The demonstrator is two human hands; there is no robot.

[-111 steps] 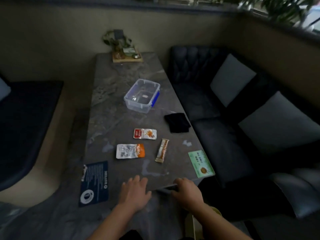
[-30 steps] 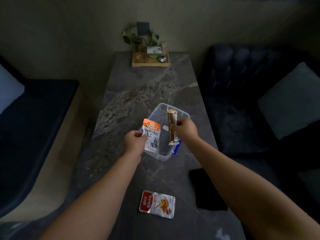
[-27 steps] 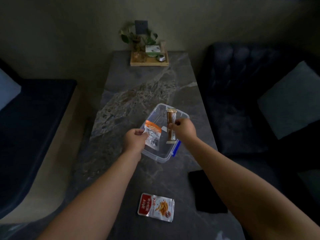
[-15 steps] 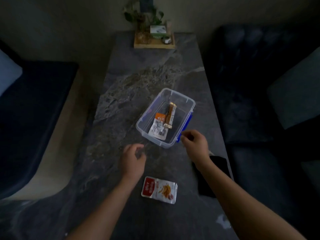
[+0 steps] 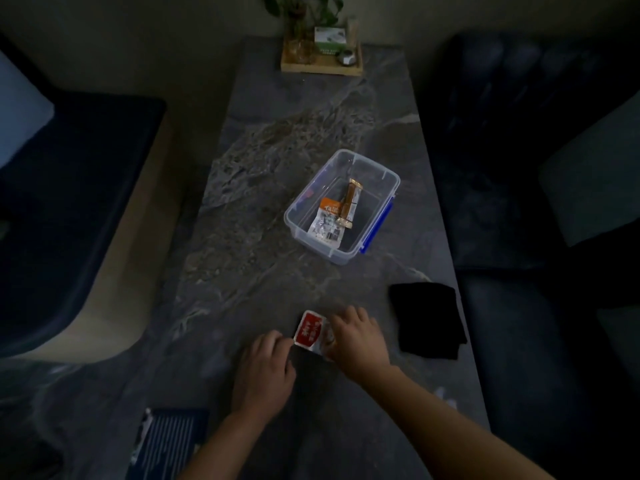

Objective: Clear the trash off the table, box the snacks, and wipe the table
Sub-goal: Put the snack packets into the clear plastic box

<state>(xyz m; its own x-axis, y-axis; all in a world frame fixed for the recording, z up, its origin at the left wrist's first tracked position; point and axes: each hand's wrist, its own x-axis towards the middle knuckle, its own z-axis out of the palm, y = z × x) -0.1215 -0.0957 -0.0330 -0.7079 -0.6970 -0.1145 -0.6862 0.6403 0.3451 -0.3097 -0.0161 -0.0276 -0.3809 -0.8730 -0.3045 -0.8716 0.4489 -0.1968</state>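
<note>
A clear plastic box (image 5: 372,252) with blue clips stands mid-table; inside lie an orange-and-white snack packet (image 5: 325,225) and a brown snack bar (image 5: 350,204). Nearer me, a red-and-white snack packet (image 5: 308,330) lies flat on the grey marble table (image 5: 277,150). My right hand (image 5: 358,336) rests on the packet's right half, fingers spread over it. My left hand (image 5: 265,370) is just left of it, fingertips touching the packet's lower left corner. A black cloth (image 5: 427,320) lies to the right, near the table edge.
A wooden tray (image 5: 322,65) with a plant and small items sits at the far end. A dark blue card (image 5: 169,441) lies at the near left. Dark sofas flank the table on both sides. A small pale scrap (image 5: 445,396) lies at the near right.
Both hands dropped the orange packet and the bar into the box, then pulled back toward me. They now meet at the red packet, the right hand covering part of it.
</note>
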